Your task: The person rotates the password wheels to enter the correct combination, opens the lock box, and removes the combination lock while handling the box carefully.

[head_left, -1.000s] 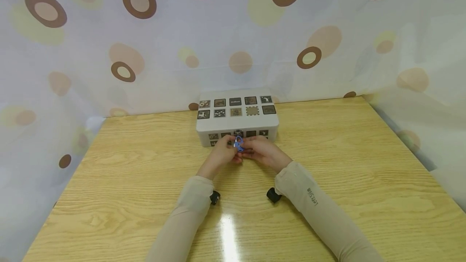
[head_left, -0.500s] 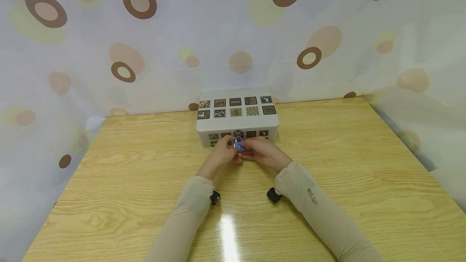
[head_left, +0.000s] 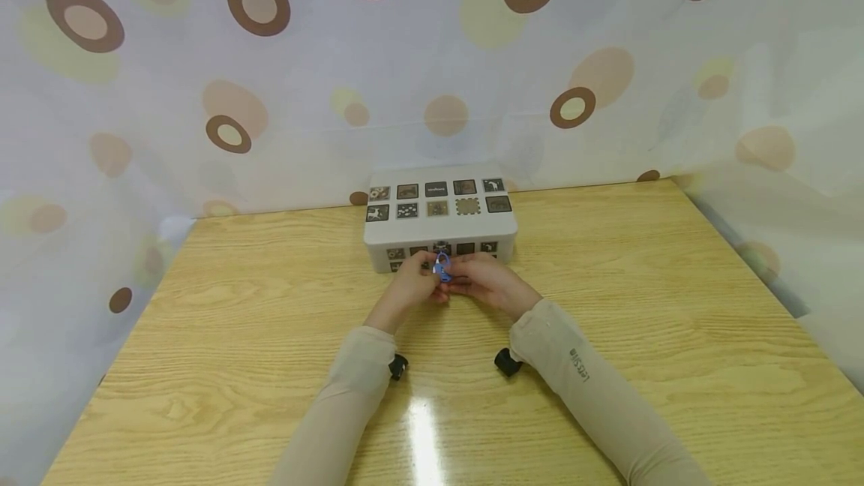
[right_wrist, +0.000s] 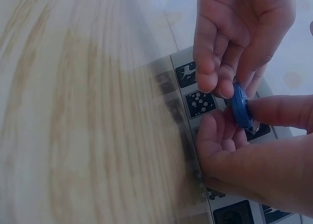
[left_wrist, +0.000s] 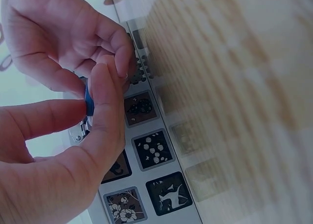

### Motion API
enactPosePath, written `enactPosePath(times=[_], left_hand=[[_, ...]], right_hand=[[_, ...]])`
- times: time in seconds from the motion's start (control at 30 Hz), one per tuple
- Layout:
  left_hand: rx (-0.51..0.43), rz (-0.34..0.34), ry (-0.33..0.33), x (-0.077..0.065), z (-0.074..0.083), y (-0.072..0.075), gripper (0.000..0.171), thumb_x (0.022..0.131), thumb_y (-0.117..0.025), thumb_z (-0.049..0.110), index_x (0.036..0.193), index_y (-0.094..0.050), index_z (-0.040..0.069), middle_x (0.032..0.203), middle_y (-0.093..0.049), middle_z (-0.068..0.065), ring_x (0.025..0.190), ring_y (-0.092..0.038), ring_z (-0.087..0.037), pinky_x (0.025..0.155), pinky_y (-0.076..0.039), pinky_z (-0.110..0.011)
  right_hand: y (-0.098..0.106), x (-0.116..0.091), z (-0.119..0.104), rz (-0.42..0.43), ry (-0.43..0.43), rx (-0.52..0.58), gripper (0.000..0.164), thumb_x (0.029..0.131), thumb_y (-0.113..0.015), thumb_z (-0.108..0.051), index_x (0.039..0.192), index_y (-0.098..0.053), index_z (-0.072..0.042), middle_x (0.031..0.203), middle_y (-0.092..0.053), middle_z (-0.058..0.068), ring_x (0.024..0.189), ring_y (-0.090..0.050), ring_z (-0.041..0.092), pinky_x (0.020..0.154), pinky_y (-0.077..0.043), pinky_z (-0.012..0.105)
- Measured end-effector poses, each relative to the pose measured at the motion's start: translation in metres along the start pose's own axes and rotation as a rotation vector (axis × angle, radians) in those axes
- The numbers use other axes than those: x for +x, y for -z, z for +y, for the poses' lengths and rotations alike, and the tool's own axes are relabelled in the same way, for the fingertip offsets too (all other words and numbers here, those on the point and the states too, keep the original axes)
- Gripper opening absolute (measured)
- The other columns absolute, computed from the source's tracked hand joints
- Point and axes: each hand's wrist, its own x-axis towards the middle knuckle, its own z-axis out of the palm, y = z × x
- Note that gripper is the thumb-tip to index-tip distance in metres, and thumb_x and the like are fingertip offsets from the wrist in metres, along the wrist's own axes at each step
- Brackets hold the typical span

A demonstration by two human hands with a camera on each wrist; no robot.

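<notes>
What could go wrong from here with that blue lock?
The left hand and right hand both grip the small lock, so a fumble might drop it onto the table. They work right in front of the box, so a bump could shove it toward the curtain behind.

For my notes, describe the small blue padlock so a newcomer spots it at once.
At the wooden table's back sits a white box with picture squares. At its front, pinched between the left hand and the right hand, is the padlock. Its blue colour sets it apart from the white box and both hands.
</notes>
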Motion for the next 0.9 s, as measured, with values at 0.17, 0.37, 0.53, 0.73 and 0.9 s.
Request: enactPosePath(times=[0.17, 0.37, 0.53, 0.73, 0.9], left_hand=[[-0.002, 0.004, 0.001, 0.0000, -0.0008, -0.0002, 0.036, 0.097, -0.045, -0.006, 0.133, -0.043, -0.007, 0.077, -0.060, -0.016, 0.061, -0.062, -0.018, 0.071, -0.061, -0.038], [0.004, 0.003, 0.003, -0.0012, 0.0001, -0.0004, 0.036, 0.097, -0.045, -0.006, 0.133, -0.042, -0.007, 0.076, -0.059, -0.014, 0.059, -0.061, -0.016, 0.070, -0.061, -0.038], [0.012, -0.001, 0.017, -0.0013, 0.0012, 0.0002, 0.038, 0.096, -0.045, -0.006, 0.134, -0.042, -0.007, 0.077, -0.059, -0.014, 0.059, -0.062, -0.018, 0.071, -0.061, -0.038], [0.001, -0.006, 0.010, -0.0007, 0.0001, 0.0000, 0.037, 0.096, -0.044, -0.008, 0.133, -0.042, -0.007, 0.077, -0.059, -0.014, 0.060, -0.062, -0.018, 0.070, -0.061, -0.038], [-0.005, -0.001, 0.014, -0.0030, 0.0024, -0.0001, 0.038, 0.095, -0.044, -0.008, 0.133, -0.042, -0.007, 0.076, -0.058, -0.013, 0.059, -0.061, -0.017, 0.071, -0.061, -0.039]], right_hand=[[-0.0008, -0.0004, -0.0010, 0.001, -0.001, 0.005, 0.030, 0.097, -0.043, 0.005, 0.122, -0.045, 0.021, 0.093, -0.057, 0.008, 0.077, -0.060, 0.012, 0.076, -0.054, 0.023], [-0.0002, 0.0015, 0.0003, 0.036, -0.014, 0.051, 0.017, 0.095, -0.047, 0.001, 0.104, -0.057, 0.012, 0.082, -0.062, 0.006, 0.073, -0.063, 0.014, 0.073, -0.057, 0.024], [0.0001, 0.0027, 0.0012, 0.067, -0.031, 0.045, 0.014, 0.094, -0.049, -0.001, 0.099, -0.059, 0.008, 0.077, -0.063, 0.006, 0.069, -0.064, 0.015, 0.071, -0.057, 0.024], [0.0005, 0.0018, 0.0011, 0.047, -0.014, 0.030, 0.022, 0.096, -0.049, -0.001, 0.109, -0.056, 0.014, 0.080, -0.063, 0.005, 0.072, -0.063, 0.014, 0.074, -0.056, 0.024], [-0.0003, 0.0005, 0.0006, 0.027, -0.006, 0.007, 0.035, 0.097, -0.047, 0.000, 0.125, -0.045, 0.021, 0.085, -0.062, 0.005, 0.075, -0.061, 0.013, 0.076, -0.055, 0.024]])
